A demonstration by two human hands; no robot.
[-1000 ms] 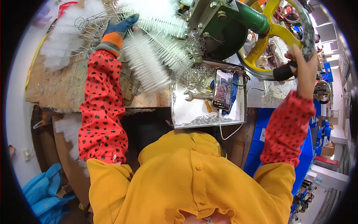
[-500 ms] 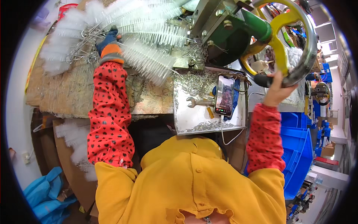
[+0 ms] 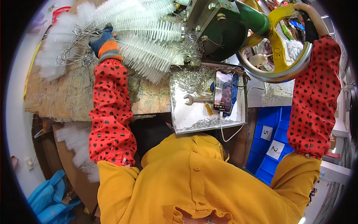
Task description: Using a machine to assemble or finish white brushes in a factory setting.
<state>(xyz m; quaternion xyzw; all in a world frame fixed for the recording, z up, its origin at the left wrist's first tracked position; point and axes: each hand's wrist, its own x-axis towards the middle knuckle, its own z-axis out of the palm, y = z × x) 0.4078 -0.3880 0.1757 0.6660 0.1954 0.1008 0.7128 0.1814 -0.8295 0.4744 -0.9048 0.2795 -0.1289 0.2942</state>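
My left hand (image 3: 103, 43), in a dark blue and orange glove, is closed around the wire stem of a white-bristled bottle brush (image 3: 145, 56). The bristles stretch to its right, and the looped wire ends (image 3: 74, 46) of several brushes lie to its left. Up at the far right my bare right hand (image 3: 310, 15) is closed on the handwheel (image 3: 278, 48), a yellow wheel with a steel rim, at its dark grip. Part of those fingers is hidden. The wheel joins a green machine shaft (image 3: 253, 18) beside the brushes' right ends.
A white tray (image 3: 177, 119) with wire clippings stands in front of the machine. On it lie a wrench (image 3: 197, 99) and a phone (image 3: 223, 91) with a white cable. More brushes (image 3: 76, 140) hang below the worn bench (image 3: 67, 100). Blue bins (image 3: 266, 142) stand at the lower right.
My right hand has swung the wheel's grip from the near side up to the far right. My left hand stays on the brush, shifted slightly left.
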